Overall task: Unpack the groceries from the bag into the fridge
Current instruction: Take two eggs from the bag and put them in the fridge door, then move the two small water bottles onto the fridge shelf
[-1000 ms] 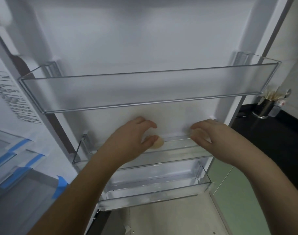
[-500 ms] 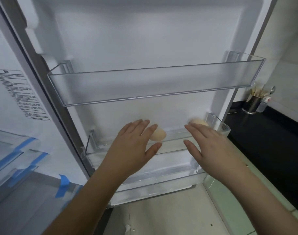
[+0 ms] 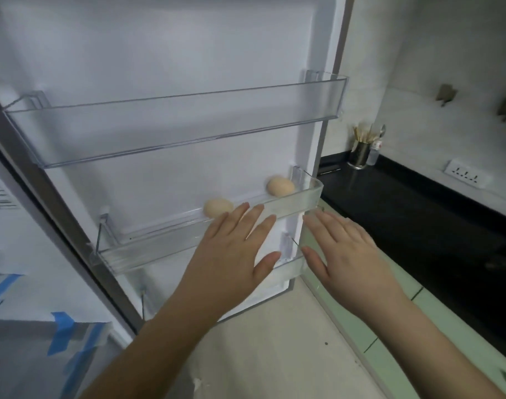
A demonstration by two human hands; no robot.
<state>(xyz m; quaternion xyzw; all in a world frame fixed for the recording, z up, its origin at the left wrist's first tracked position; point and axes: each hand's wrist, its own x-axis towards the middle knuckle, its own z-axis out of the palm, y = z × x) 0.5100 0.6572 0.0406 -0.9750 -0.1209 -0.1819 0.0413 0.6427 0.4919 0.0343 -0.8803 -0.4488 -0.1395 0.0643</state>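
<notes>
Looking at the head view, the only one: fridge door [image 3: 165,53] stands open, inner side facing the camera. Two eggs sit in the middle door shelf [image 3: 312,197]: one egg [image 3: 217,207] near the shelf's middle, the other egg [image 3: 280,186] at its right end, well apart from each other. Spacing likely keeps them from knocking together; the clear front lip stops them rolling out.

Left hand [image 3: 234,254] is flat, fingers spread wide, holding nothing, fingertips just at the shelf's front lip below the middle egg. Right hand [image 3: 344,254] is likewise spread wide and empty, near the shelf's right corner, not clearly touching it. Both palms face the shelf, probably guarding against a roll.

Upper door shelf [image 3: 174,133] holds nothing visible. Lowest shelf is mostly hidden behind the hands.

Grocery bag not in view. Far right: black counter [image 3: 418,214] with a utensil cup [image 3: 359,156].

Judgement: egg step done; next is going for the bag.
</notes>
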